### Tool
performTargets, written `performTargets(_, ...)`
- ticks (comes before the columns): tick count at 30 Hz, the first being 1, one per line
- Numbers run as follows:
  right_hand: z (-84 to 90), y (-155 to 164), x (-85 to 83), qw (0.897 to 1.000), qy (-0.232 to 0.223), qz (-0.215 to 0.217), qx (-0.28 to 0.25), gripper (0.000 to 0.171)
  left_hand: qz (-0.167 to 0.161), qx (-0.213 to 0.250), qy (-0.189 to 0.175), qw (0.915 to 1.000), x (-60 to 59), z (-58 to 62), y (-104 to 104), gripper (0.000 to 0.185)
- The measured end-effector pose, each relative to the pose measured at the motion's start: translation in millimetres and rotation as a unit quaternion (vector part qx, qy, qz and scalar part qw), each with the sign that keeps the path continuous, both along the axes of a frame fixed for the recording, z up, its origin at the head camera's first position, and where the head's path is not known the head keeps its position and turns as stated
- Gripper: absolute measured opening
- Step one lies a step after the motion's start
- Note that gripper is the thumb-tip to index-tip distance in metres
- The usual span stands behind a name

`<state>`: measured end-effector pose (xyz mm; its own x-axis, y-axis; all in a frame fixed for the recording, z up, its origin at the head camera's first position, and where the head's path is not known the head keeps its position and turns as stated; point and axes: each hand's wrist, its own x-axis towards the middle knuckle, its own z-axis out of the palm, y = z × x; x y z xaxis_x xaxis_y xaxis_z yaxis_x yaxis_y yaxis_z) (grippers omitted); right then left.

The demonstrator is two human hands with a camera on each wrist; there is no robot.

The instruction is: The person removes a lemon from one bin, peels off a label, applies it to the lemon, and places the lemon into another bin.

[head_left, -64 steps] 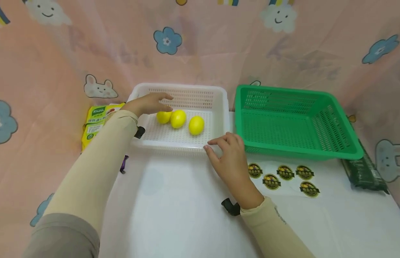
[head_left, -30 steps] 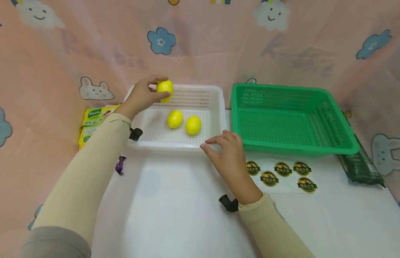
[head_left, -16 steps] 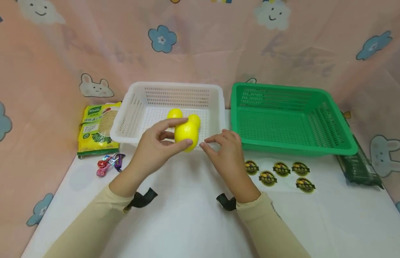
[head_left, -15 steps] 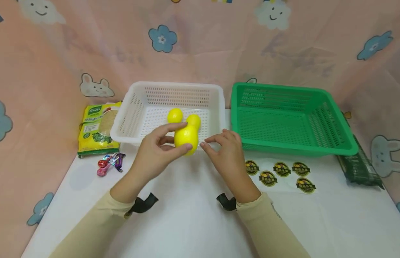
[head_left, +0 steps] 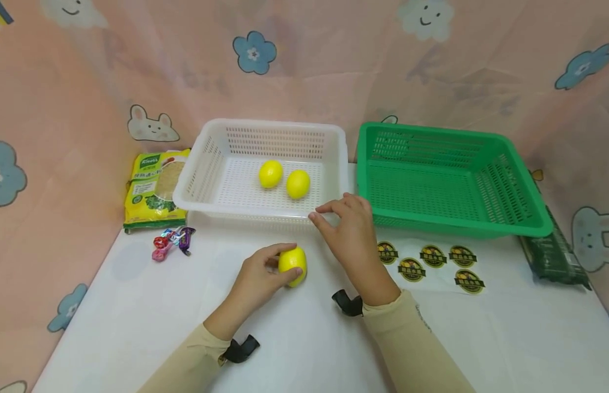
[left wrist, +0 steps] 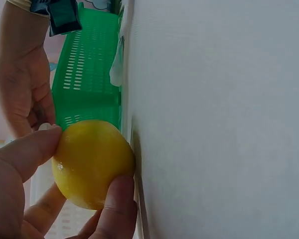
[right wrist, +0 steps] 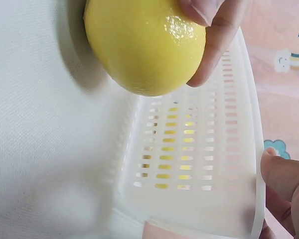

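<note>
At lower centre, the lemon [head_left: 292, 265] pinched by the left hand [head_left: 259, 274] should be set down gently (right hand [head_left: 350, 240], fingers relaxed, steadying the white basket [head_left: 265, 210]).

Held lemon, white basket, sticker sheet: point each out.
held lemon [head_left: 293, 264], head view, middle of its yellow skin
white basket [head_left: 245, 209], head view, near rim
sticker sheet [head_left: 434, 255], head view, a middle sticker

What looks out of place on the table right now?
Nothing is spilled or damaged. One lemon is out of the white basket, held by the left hand at the table; candies lie loose.
</note>
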<state>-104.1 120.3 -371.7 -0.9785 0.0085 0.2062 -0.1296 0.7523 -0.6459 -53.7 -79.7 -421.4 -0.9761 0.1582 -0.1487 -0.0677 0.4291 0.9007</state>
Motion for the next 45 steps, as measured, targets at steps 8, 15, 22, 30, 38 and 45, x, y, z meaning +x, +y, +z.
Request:
performTargets(8,0.6,1,-4.4,1.000,0.006,0.001,-0.004,0.026,-0.014,-0.033,0.033,0.9988,-2.0,-0.6,6,0.050)
performTargets(15,12.0,11,-1.7,0.999,-0.034,0.016,-0.002,0.031,-0.030,-0.059,0.045,0.9968,-5.9,1.1,10,0.052)
performTargets(22,28.7,64,42.8,0.997,-0.066,0.004,-0.042,0.035,-0.029,-0.119,0.124,0.9847,1.7,5.3,15,0.056)
performTargets(30,0.9,141,56.1,0.985,-0.172,-0.032,0.017,0.047,-0.039,-0.122,0.173,0.9767,14.5,43.7,55,0.050)
performTargets(38,-24.7,153,47.7,0.974,-0.225,-0.013,0.026,0.053,-0.160,-0.227,0.115,0.9536,-5.9,31.8,137,0.049)
performTargets(45,-29.8,146,52.6,0.974,-0.226,-0.009,0.017,0.053,-0.144,-0.253,0.127,0.9482,-24.4,0.2,163,0.048)
